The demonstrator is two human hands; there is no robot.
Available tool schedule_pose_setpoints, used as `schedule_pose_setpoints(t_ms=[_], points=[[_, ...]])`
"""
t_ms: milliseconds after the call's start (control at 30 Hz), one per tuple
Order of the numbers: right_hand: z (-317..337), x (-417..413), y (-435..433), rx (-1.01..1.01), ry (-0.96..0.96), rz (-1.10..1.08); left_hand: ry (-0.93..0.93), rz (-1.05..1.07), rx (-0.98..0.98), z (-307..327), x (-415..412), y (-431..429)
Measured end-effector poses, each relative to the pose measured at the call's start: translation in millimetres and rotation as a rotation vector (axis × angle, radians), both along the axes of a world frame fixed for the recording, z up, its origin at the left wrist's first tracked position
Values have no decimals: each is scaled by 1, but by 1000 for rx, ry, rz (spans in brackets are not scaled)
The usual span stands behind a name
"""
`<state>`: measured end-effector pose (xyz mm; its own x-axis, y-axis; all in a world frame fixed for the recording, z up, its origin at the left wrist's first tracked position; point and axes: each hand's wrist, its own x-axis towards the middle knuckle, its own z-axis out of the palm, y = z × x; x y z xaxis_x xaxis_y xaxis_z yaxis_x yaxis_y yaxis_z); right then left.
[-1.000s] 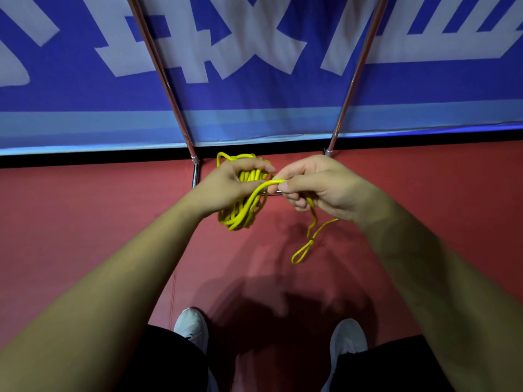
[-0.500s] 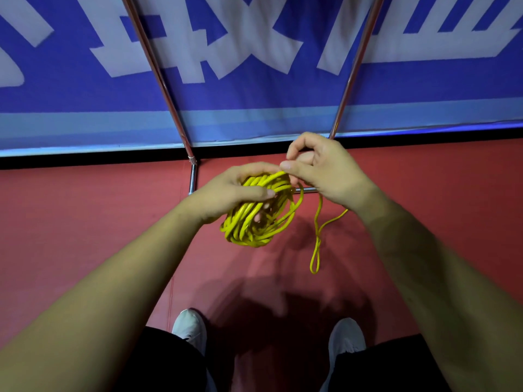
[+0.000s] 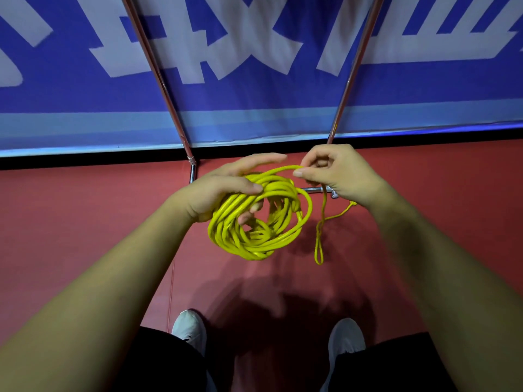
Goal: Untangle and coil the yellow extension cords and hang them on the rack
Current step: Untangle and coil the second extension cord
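A coil of yellow extension cord point(image 3: 254, 233) hangs in front of me, several loops wide. My left hand point(image 3: 223, 188) holds the coil's upper left side, thumb over the loops and fingers through the middle. My right hand point(image 3: 336, 174) pinches the outermost strand at the coil's top between thumb and forefinger. A thin yellow looped string point(image 3: 319, 244) dangles below my right hand. The metal rack's two slanted poles point(image 3: 158, 80) rise behind, with its low crossbar point(image 3: 314, 190) on the floor just beyond the coil.
A blue banner with white characters point(image 3: 254, 52) covers the wall behind the rack. The floor is red point(image 3: 85, 222). My two white shoes point(image 3: 188, 329) stand below, close to the rack's base.
The coil has opened out into a wider ring and hangs lower. My right hand has moved right along the outer strand, laying another loop onto the coil.
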<state>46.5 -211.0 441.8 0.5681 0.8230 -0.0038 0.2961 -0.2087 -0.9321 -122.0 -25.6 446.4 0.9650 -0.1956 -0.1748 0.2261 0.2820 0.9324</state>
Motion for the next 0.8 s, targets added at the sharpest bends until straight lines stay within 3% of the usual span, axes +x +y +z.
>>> schedule_pose_setpoints(t_ms=[167, 433, 633, 800], points=[[-14, 10, -8, -97, 10, 19, -81, 68, -242, 8, -1, 14], [-93, 24, -25, -523, 12, 76, -238, 428, -432, 10, 4, 28], [-87, -10, -4, -413, 116, 22, -268, 726, -380, 5, 10, 27], [-72, -45, 18, -390, 119, 206, -273, 868, -351, 9, 10, 28]])
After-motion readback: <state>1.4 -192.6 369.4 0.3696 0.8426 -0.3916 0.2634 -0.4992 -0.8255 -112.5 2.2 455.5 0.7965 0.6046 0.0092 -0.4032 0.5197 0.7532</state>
